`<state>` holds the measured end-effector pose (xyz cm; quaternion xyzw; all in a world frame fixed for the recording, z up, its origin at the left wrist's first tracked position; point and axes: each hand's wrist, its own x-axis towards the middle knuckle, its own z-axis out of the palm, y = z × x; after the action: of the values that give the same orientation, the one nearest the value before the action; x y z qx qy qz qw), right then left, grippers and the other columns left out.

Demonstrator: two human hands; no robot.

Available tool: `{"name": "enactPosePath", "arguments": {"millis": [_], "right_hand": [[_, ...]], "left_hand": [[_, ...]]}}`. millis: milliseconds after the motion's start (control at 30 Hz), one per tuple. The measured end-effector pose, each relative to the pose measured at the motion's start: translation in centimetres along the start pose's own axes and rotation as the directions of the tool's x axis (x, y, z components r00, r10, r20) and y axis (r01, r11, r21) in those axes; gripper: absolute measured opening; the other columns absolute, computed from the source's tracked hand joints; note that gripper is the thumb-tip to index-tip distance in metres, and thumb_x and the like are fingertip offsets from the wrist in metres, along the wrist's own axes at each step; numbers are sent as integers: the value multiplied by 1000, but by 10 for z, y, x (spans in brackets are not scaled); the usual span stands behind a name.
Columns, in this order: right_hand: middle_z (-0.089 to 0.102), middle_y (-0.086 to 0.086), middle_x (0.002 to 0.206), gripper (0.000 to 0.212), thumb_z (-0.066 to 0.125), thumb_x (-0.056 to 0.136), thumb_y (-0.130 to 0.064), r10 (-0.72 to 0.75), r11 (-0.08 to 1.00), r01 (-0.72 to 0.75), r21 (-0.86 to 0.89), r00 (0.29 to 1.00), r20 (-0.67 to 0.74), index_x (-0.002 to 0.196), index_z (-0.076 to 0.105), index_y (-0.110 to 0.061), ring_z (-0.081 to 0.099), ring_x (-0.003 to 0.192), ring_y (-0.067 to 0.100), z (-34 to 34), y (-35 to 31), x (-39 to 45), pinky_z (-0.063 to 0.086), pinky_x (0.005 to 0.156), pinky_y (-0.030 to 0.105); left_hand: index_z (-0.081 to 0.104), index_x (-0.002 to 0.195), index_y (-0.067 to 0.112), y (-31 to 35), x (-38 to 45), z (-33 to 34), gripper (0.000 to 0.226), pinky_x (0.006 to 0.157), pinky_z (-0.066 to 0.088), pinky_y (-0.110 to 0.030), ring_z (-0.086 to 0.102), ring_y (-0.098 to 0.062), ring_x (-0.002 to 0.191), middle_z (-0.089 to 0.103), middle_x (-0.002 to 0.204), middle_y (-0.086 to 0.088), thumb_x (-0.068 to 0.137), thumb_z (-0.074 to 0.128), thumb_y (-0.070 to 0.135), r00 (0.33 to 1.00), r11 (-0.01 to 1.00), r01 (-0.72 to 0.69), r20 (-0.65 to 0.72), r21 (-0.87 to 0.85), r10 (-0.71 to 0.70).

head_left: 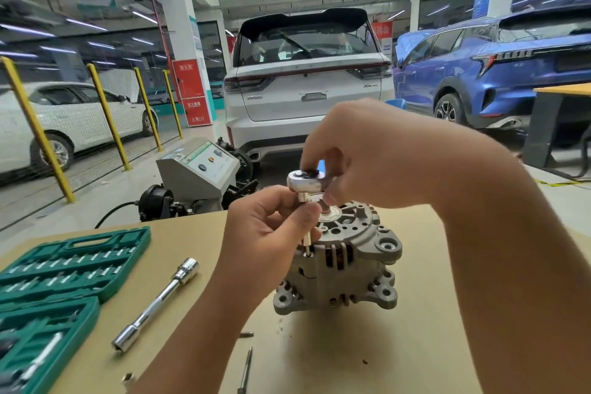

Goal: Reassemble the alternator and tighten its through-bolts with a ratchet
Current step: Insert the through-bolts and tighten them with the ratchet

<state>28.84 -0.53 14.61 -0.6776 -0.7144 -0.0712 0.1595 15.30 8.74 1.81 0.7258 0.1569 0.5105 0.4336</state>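
Observation:
A grey cast alternator [348, 262] stands on the tan table [383, 345], shaft end up. A chrome ratchet [305, 181] hovers above its left side, its head level, with a thin bit [307, 241] running down into a bolt hole. My right hand [367, 153] grips the ratchet's handle from above and behind, hiding most of it. My left hand [271, 221] pinches the bit's upper part just under the ratchet head.
A long chrome extension socket [156, 302] lies left of the alternator. An open green socket case [54, 291] fills the table's left. A loose through-bolt [245, 369] and a small bit [247, 334] lie near the front edge. Beyond the table stand a grey machine [198, 169] and parked cars.

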Motion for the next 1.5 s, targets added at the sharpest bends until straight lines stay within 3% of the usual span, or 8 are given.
{"name": "enactPosePath", "arguments": {"millis": [267,433,600,767,967,1133,1300,1500], "right_hand": [[68,-2,76,9,77,82,-20,-4,992,6,-124,1000,19,90,77,-23,64,69,18,-1,0,-2,48,50,27],[66,-10,91,25,71,88,-11,38,999,-37,31,998,-49,91,75,-36,65,86,16,4,1,3,60,74,37],[62,-11,72,20,83,80,-31,-2,996,5,-84,999,46,98,75,-30,61,70,10,-1,0,-1,41,49,25],[67,-10,92,31,69,88,-7,40,999,-39,30,998,-40,92,73,-38,64,89,16,7,1,6,60,76,37],[59,-11,71,13,80,82,-26,-31,996,35,-77,998,49,91,71,-28,56,64,7,0,1,-1,41,51,23],[65,-12,92,27,71,89,-11,33,999,-32,24,999,-39,94,72,-38,60,93,16,5,-4,4,56,91,47],[63,-11,77,14,80,82,-28,-16,994,20,-104,999,42,94,73,-29,57,68,6,-2,-4,-6,42,50,23],[64,-12,92,21,71,90,-16,0,999,-1,-32,1000,-24,88,68,-36,58,97,16,5,-6,3,52,95,47]], "left_hand": [[80,85,23,-1,3,0,5,48,48,-16,72,-19,60,74,71,-4,87,78,20,1000,999,-15,-26,-39,14],[79,82,24,0,3,-7,8,43,41,-18,57,-6,46,74,71,-13,87,74,21,998,997,16,54,-77,-12],[81,85,26,-2,5,-1,8,47,46,-19,55,-4,49,73,70,-3,82,79,33,1000,1000,-24,-8,-16,24],[80,79,25,-1,3,-6,8,42,41,-13,57,-2,47,73,69,-2,84,75,22,1000,998,11,29,-62,-9],[80,84,25,-5,5,0,7,45,44,-24,56,-13,49,71,67,-7,87,77,30,999,999,-40,12,3,40],[80,84,26,-4,3,-7,8,47,46,-17,57,-4,49,74,72,-6,87,74,22,998,998,5,55,-65,-2],[81,84,23,-5,3,0,5,48,45,-16,55,-1,49,73,69,-1,85,76,22,999,999,-33,-40,-20,32],[81,81,23,-1,2,-4,3,45,43,-16,53,-4,46,73,71,-8,83,79,24,1000,996,22,3,-91,-22]]}}
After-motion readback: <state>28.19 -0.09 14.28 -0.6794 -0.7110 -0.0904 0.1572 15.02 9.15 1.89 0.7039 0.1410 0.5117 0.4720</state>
